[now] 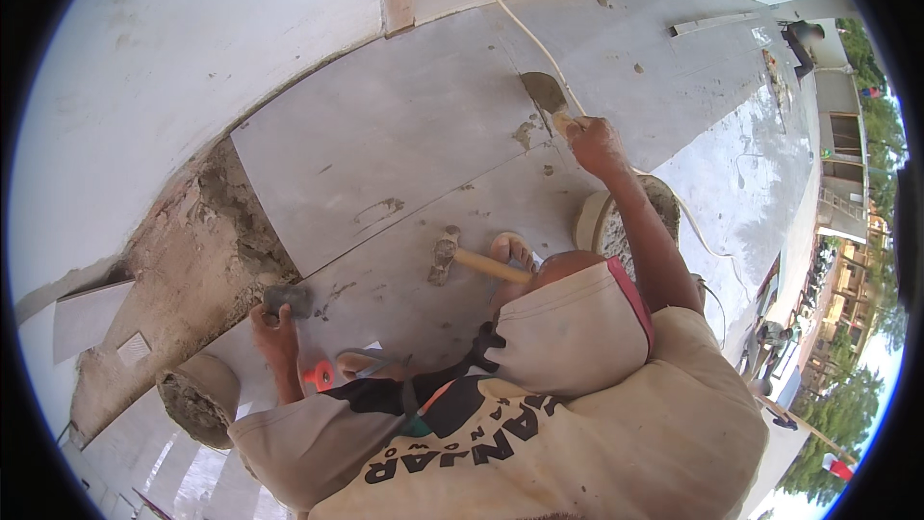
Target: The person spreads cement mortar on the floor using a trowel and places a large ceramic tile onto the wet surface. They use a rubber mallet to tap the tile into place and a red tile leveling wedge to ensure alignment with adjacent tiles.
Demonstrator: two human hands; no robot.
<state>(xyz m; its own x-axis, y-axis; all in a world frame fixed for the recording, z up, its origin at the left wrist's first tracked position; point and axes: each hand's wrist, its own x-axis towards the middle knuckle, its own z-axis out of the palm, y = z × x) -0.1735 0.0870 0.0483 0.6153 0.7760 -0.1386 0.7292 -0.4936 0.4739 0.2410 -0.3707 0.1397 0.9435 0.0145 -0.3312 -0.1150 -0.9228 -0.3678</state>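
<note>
My right hand (pixel 594 145) is stretched far forward, closed around the pale handle of a trowel (pixel 544 91). The trowel's rounded, mortar-grey blade lies low over the large grey floor tiles (pixel 385 125), beside mortar smears. On the left, my left hand (pixel 276 335) grips a dark grey block (pixel 289 300) at the tile edge, next to the bare mortar bed (pixel 192 255); whether it is a sponge or something harder I cannot tell. Between my arms a hammer (pixel 489 266) with a wooden handle rests by my foot, its head dusted with mortar.
A bucket of mortar (pixel 643 221) stands under my right arm, another bucket (pixel 207 390) at left. A red plastic piece (pixel 319 376) lies near my leg. A white cable (pixel 525 29) crosses the tiles. The white wall (pixel 221 29) borders the floor. A person (pixel 801 43) is far right.
</note>
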